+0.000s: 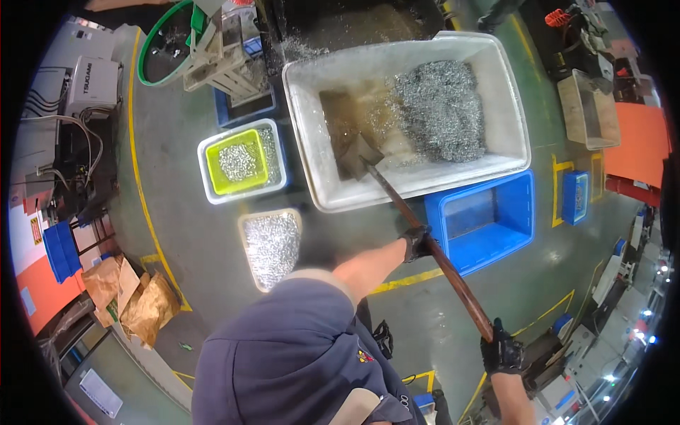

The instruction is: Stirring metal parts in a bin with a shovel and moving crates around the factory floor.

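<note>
The shovel handle (pixel 459 285) looks like glossy wood, its blade (pixel 359 153) dull metal. The metal shavings (pixel 444 110) glitter, rough and bitty. The white tub (pixel 306 131) is scuffed, matt plastic; the blue bin (pixel 496 243), smoother, shinier plastic. The brown paper (pixel 153 308) looks crinkled, the shirt (pixel 283 347) is matt cloth, the floor (pixel 439 319) faintly glossy.

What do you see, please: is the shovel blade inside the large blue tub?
No, the shovel blade is inside the large white tub, to the left of the heap of metal shavings.

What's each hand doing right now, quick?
Left hand: closed, holding the long-handled shovel, nearer its blade.
Right hand: closed, holding the same shovel, farther from the blade.
</note>
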Tool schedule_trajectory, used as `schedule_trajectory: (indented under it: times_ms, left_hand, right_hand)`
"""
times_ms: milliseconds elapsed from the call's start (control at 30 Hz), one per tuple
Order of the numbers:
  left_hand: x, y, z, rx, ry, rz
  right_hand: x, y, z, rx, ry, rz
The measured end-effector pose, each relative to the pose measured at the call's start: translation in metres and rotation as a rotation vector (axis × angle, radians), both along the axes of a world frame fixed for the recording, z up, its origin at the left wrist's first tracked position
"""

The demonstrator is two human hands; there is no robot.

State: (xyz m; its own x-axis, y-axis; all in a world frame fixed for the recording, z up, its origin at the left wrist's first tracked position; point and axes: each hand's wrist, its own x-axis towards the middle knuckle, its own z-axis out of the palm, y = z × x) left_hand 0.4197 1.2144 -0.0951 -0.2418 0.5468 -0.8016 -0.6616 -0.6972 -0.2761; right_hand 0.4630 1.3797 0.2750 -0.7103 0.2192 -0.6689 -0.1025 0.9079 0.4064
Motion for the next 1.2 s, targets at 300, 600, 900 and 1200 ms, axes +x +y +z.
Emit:
schedule_trajectory:
  times_ms: [300, 600, 900, 1200]
  left_hand:
    - [0.024, -0.018, -0.078, -0.105, 0.082, -0.036]
    - [0.020, -0.036, -0.144, -0.250, 0.056, -0.032]
    - [0.014, -0.088, -0.201, -0.441, 0.164, -0.265]
    - [0.061, -0.102, -0.227, -0.662, 0.264, -0.415]
  right_hand:
    - [0.060, 0.036, -0.114, -0.095, -0.129, -0.125]
    - [0.091, 0.040, -0.222, -0.255, -0.159, -0.176]
    - [0.153, 0.002, -0.341, -0.509, 0.200, -0.337]
    - [0.190, 0.000, -0.340, -0.577, 0.068, -0.466]
